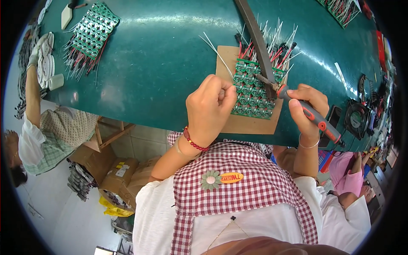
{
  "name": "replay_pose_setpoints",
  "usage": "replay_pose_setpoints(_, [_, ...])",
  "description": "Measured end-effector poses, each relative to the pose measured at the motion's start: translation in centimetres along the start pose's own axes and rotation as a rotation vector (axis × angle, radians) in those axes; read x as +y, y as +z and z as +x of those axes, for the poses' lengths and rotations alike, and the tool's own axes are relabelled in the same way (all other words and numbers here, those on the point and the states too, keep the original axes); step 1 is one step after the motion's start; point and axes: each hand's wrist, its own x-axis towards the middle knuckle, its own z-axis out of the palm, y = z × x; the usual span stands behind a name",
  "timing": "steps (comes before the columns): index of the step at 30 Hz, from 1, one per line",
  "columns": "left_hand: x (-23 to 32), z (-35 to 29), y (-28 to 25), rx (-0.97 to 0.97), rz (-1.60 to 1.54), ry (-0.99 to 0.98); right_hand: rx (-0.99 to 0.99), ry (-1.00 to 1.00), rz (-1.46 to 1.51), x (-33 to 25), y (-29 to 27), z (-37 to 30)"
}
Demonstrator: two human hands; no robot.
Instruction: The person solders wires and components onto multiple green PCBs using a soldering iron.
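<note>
My left hand (211,104) is closed in a pinch at the left edge of a green circuit board panel (253,95). What lies between its fingertips, if anything, is hidden. Thin white wires (221,57) slant up and left from just above that pinch. In my right hand (309,108) is a soldering iron (316,117) with a grey and red handle, its metal tip pointing left over the panel. A long dark metal bar (258,38) lies across the panel, beside the iron's tip. Red, black and white wires (276,53) fan out from the panel's far edge.
Brown cardboard (250,126) lies under the panel on the green table (161,63). Another wired panel (95,32) is at the far left, more boards (340,12) at the far right. A black fan (356,119) sits right. A co-worker's gloved hand (34,55) reaches in at left.
</note>
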Motion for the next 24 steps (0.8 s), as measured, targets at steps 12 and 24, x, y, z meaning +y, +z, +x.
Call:
replay_pose_setpoints(12, [0.5,0.0,0.0,-0.001,0.029,0.001,0.081,-0.041,0.053,0.2,-0.1,-0.8])
replay_pose_setpoints(24, [0.6,0.2,0.2,-0.007,0.028,0.016,0.277,-0.081,-0.069,-1.0,1.6,-2.8])
